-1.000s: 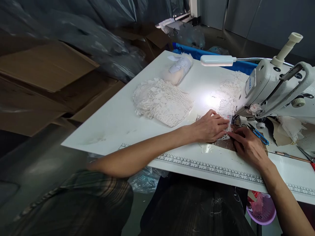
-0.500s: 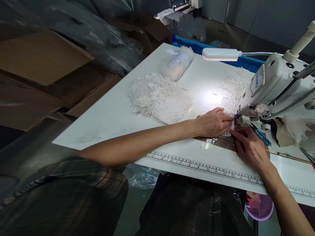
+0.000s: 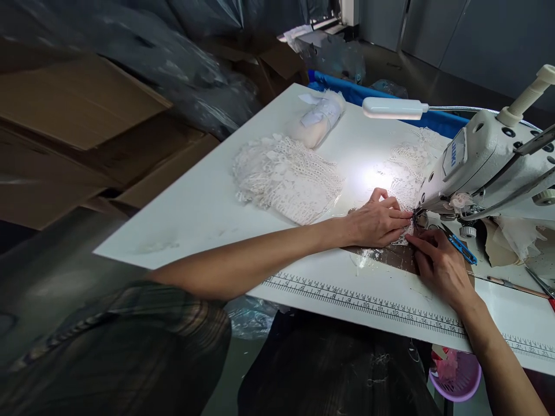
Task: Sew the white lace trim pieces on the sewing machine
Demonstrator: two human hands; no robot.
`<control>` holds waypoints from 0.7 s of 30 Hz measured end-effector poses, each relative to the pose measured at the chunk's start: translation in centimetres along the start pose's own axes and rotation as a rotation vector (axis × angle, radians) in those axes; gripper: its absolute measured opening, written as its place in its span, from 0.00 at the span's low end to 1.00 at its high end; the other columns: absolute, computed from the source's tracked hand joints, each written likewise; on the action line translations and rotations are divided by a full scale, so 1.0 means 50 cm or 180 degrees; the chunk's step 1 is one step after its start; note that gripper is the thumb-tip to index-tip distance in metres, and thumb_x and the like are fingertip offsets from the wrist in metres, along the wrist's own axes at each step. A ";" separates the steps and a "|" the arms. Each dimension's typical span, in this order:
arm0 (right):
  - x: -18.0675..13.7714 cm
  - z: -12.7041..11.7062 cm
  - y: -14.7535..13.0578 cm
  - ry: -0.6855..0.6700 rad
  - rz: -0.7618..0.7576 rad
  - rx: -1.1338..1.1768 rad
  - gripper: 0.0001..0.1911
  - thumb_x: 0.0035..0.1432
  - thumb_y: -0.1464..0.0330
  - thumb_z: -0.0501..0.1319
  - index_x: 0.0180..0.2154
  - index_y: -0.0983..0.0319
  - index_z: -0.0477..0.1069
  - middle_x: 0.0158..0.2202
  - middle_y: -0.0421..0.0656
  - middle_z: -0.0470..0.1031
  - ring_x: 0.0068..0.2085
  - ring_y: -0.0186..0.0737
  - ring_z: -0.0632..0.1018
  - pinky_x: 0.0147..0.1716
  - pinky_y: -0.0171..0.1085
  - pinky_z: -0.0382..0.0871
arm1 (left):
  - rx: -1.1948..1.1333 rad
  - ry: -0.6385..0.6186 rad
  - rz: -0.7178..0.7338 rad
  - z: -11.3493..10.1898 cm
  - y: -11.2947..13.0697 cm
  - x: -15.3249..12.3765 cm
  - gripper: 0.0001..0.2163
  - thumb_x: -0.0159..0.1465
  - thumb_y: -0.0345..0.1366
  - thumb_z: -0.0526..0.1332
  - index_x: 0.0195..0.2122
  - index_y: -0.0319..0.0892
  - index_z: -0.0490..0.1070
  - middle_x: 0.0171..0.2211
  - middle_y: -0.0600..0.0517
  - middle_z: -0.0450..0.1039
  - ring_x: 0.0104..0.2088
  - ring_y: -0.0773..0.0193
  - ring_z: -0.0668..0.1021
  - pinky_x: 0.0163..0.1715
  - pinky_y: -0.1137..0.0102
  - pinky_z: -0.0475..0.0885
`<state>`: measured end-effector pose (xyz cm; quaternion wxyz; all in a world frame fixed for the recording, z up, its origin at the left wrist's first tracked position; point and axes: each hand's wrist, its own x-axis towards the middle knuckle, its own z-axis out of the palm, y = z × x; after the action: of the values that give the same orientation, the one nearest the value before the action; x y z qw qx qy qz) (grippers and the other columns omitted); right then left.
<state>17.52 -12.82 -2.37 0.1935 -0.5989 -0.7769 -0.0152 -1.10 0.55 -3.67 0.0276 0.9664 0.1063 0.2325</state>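
White lace (image 3: 410,159) lies under the needle area of a white sewing machine (image 3: 485,153) and runs back along its left side. My left hand (image 3: 376,224) rests on the lace just left of the presser foot (image 3: 416,216), fingertips pressing it and the knuckles bent. In front of the foot, my right hand (image 3: 442,266) has its thumb and index finger closed at the near edge of the lace. Blue thread snips (image 3: 462,245) lie just beyond the right hand. What the fingertips pinch is partly hidden.
A pile of lace (image 3: 288,179) and a tied white bundle (image 3: 318,121) lie on the white table (image 3: 195,222). A lamp (image 3: 392,108) hangs over the work. A ruler strip (image 3: 368,303) follows the front edge. Cardboard boxes (image 3: 73,104) stand left; a purple basket (image 3: 462,378) is below.
My left hand's fingers have bent more, with the knuckles raised higher. My right hand stays by the presser foot. The whole view has shifted slightly.
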 end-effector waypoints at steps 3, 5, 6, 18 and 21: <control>0.002 -0.001 0.001 0.0000 0.0067 0.0080 0.19 0.63 0.71 0.54 0.49 0.53 0.78 0.42 0.46 0.73 0.38 0.39 0.77 0.35 0.39 0.76 | -0.0041 -0.0056 0.0009 -0.002 -0.003 0.001 0.14 0.73 0.36 0.49 0.48 0.46 0.75 0.53 0.51 0.77 0.45 0.59 0.75 0.53 0.56 0.55; 0.003 0.000 0.002 0.0003 0.0135 0.0144 0.19 0.62 0.71 0.54 0.49 0.52 0.78 0.42 0.45 0.73 0.38 0.39 0.77 0.35 0.38 0.76 | -0.0048 -0.0080 0.0014 -0.004 -0.004 0.001 0.14 0.73 0.36 0.49 0.48 0.47 0.74 0.53 0.52 0.77 0.46 0.59 0.75 0.54 0.55 0.54; 0.003 0.000 0.003 -0.0005 0.0172 0.0178 0.19 0.62 0.71 0.54 0.49 0.52 0.78 0.42 0.45 0.73 0.39 0.39 0.77 0.35 0.38 0.76 | -0.0038 -0.0081 0.0020 -0.004 -0.004 0.001 0.14 0.73 0.36 0.49 0.48 0.47 0.74 0.53 0.52 0.77 0.47 0.59 0.75 0.54 0.55 0.54; 0.005 0.001 0.010 -0.0016 0.0272 0.0243 0.19 0.62 0.70 0.53 0.48 0.52 0.79 0.41 0.45 0.73 0.38 0.39 0.77 0.36 0.39 0.75 | 0.0350 -0.0126 -0.0038 -0.006 0.015 0.003 0.15 0.73 0.33 0.48 0.47 0.45 0.75 0.51 0.50 0.77 0.43 0.60 0.76 0.57 0.52 0.53; 0.005 0.000 0.009 -0.0067 0.0264 0.0281 0.20 0.62 0.70 0.53 0.49 0.52 0.78 0.41 0.45 0.73 0.38 0.39 0.77 0.35 0.38 0.74 | 0.0388 -0.0189 -0.0052 -0.007 0.014 0.005 0.16 0.74 0.33 0.47 0.47 0.45 0.75 0.51 0.51 0.77 0.43 0.59 0.76 0.57 0.51 0.53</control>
<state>17.88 -12.48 -2.38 0.2120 -0.6216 -0.7534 0.0334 -0.90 -0.08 -3.14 -0.0263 0.9718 0.1273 0.1967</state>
